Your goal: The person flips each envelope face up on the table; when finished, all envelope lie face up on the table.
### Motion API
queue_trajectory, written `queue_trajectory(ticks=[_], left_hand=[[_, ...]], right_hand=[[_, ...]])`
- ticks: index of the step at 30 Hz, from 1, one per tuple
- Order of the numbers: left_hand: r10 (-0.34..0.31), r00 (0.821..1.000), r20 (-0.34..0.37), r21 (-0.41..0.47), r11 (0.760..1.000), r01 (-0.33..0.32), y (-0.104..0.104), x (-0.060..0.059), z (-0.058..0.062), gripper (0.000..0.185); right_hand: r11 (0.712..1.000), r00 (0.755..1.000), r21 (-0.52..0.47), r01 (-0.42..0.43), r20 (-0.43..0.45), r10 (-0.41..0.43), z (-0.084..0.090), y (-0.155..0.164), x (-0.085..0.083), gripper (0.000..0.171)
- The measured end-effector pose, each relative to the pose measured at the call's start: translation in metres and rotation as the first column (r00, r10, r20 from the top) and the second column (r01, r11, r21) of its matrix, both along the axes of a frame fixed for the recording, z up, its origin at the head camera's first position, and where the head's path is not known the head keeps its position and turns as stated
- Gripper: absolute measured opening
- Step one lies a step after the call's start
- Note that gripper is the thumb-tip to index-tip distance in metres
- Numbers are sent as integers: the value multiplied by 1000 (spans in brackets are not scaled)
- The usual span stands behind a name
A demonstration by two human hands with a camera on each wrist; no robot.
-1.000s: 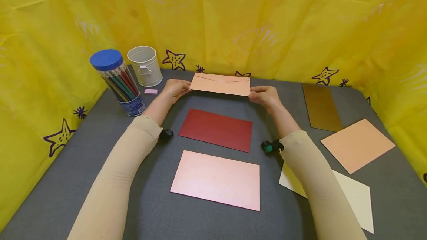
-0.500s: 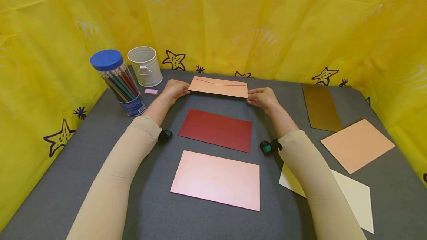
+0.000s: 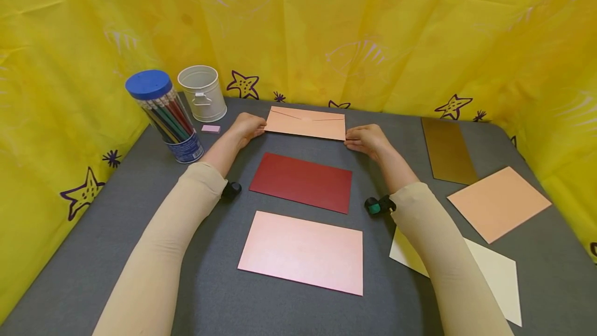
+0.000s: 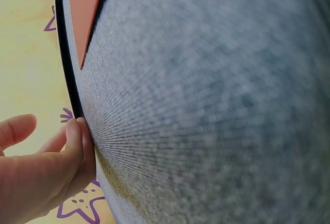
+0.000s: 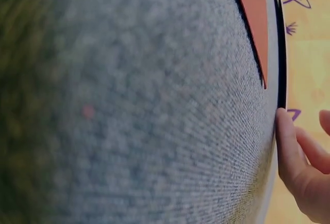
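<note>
Peach paper envelope (image 3: 305, 123) lies flap-up on the grey felt surface (image 3: 224, 284). The left hand (image 3: 247, 126) pinches its left end. The right hand (image 3: 368, 139) pinches its right end.

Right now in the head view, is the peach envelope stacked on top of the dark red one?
No, the peach envelope lies apart from the dark red envelope, with a strip of bare grey table between them.

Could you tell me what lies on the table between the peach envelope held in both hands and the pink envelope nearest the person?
In the head view, a dark red envelope lies flat between the peach envelope and the pink envelope, with bare grey table on either side of it.
</note>
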State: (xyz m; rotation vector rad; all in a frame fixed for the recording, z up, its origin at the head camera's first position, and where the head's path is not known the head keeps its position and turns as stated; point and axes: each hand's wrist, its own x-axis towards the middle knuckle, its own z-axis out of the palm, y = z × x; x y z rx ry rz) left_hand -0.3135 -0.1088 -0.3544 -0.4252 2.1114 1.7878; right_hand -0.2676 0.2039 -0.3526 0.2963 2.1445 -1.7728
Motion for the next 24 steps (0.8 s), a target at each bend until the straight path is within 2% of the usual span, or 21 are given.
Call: queue_trajectory(ticks=[9, 13, 16, 19, 24], left_hand=[[-10, 1000, -9, -65, 998, 9, 0, -1, -1, 42], [-51, 998, -38, -133, 990, 46, -2, 2, 0, 43], [-97, 993, -71, -199, 977, 81, -4, 5, 1, 43], [-144, 983, -111, -283, 953, 108, -5, 7, 3, 46], [-222, 957, -186, -372, 918, 141, -5, 10, 7, 49]], right_hand=[[999, 999, -8, -32, 4, 32, 4, 3, 1, 45], [999, 999, 9, -47, 10, 47, 2, 4, 1, 46], [998, 999, 30, -52, 13, 52, 3, 7, 2, 45], [997, 998, 40, -62, 12, 61, 5, 11, 3, 46], [995, 997, 67, -79, -7, 80, 9, 18, 3, 46]])
